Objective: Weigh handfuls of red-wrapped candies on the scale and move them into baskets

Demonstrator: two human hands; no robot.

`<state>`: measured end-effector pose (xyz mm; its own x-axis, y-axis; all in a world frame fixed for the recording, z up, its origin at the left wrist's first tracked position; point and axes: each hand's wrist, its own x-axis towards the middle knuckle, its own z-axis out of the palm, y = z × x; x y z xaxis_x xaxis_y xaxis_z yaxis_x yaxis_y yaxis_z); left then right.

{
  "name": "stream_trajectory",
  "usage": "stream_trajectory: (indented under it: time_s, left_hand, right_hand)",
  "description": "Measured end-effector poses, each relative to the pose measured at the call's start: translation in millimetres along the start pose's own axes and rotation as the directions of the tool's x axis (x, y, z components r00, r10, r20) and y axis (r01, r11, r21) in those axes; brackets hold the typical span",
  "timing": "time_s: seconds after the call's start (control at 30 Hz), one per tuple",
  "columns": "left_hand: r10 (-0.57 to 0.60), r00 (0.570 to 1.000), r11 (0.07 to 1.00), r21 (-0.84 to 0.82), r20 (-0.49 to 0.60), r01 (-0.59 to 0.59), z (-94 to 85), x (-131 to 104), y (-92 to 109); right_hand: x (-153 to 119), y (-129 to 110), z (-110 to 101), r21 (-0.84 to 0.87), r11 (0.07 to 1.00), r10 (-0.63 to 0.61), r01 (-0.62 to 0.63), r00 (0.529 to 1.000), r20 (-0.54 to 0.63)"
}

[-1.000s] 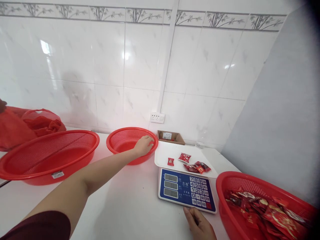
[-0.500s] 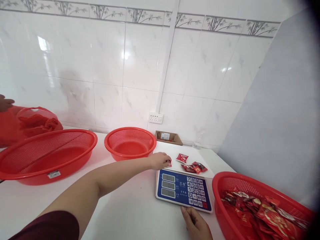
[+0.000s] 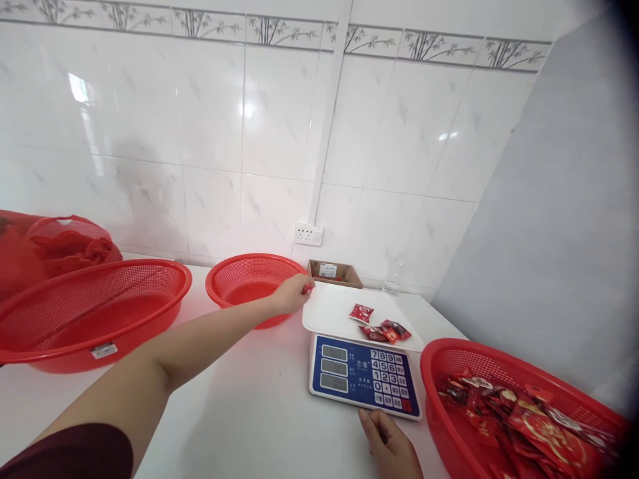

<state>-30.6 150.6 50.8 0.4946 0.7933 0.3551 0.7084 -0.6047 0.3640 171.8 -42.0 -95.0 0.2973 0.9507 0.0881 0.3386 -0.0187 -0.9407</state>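
My left hand (image 3: 291, 295) is closed around a small red packet (image 3: 307, 289), at the right rim of the round red basket (image 3: 257, 259) and beside the scale's white pan (image 3: 329, 303). More small red and dark packets lie on the pan: a single red packet (image 3: 361, 313) and a little cluster (image 3: 385, 332) in front of it. The digital scale (image 3: 362, 392) has a blue keypad and three displays, with digits too faint to read. Just at its front edge rests my right hand (image 3: 392, 442), fingers loosely curled, with nothing visible in them.
To the right, a red basket (image 3: 434, 372) holds many red packets. A large oval red basket (image 3: 170, 319) stands at left, with red bags (image 3: 74, 246) behind it. Along the tiled wall are a cardboard box (image 3: 347, 274), a clear container (image 3: 391, 287) and a socket (image 3: 308, 234).
My left hand has carried the red packet leftward and back, from over the pan to the round basket's rim. Another person's hand at far left is out of view now. My right hand stays put.
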Motion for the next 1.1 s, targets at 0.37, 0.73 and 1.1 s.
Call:
stream_trajectory:
  time_s: [0.37, 0.73, 1.1]
  left_hand:
    - [0.045, 0.998, 0.994, 0.097, 0.033, -0.048, -4.8, -7.0, -22.4]
    - [0.214, 0.906, 0.976, -0.048, 0.364, -0.211, 91.8, 47.7, 98.1]
    - [0.31, 0.896, 0.915, 0.156, 0.319, -0.372, 117.8, 50.6, 134.2]
  right_hand:
    - [0.0, -1.0, 0.0, -0.012, 1.0, 0.01, -0.01, 1.0, -0.001]
    - [-0.8, -4.3, 1.3, 0.003, 1.0, 0.011, -0.011, 0.999, -0.04]
    - [1.0, -1.1, 1.6, 0.028, 1.0, 0.004, -0.004, 1.0, -0.029]
